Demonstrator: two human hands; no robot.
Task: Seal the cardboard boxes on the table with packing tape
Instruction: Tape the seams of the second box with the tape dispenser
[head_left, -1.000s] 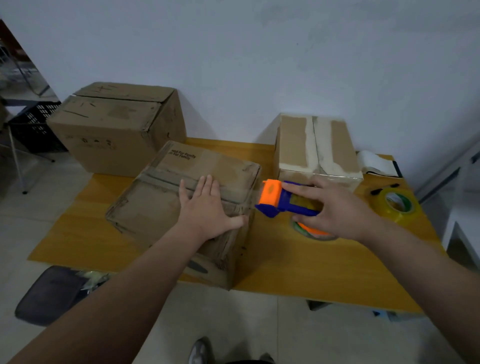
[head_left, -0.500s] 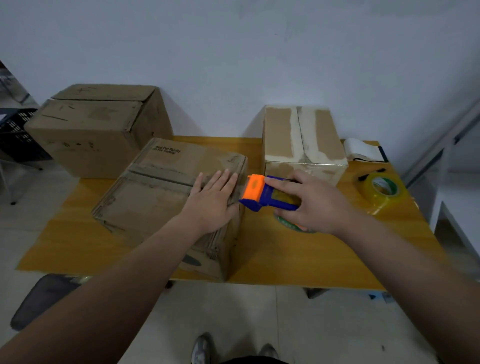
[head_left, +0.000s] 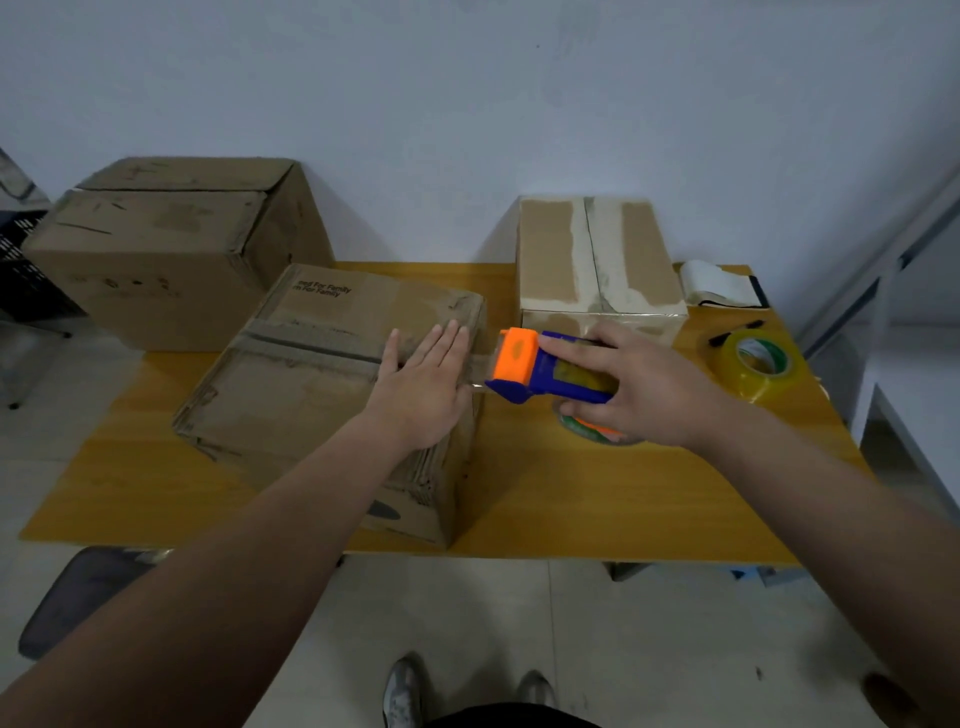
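Observation:
A worn cardboard box (head_left: 311, 374) lies at an angle in the middle of the yellow table (head_left: 597, 509). My left hand (head_left: 426, 384) rests flat on its top near the right edge, fingers together, pressing on a strip of clear tape. My right hand (head_left: 644, 389) grips a blue and orange tape dispenser (head_left: 540, 371) just off the box's right edge. The tape stretches from the dispenser's orange head to the box top. A second box (head_left: 597, 260), with pale torn tape marks, stands upright behind the dispenser.
A large box (head_left: 166, 249) stands at the table's back left corner. A yellow tape roll (head_left: 758, 364) lies at the right, with a black marker (head_left: 737, 332) and a white folded item (head_left: 717, 283) behind it. A dark stool (head_left: 78, 597) sits below left.
My left hand slid to the right along the box top to its right edge. The dispenser in my right hand stays off that edge, with tape now drawn out to the box.

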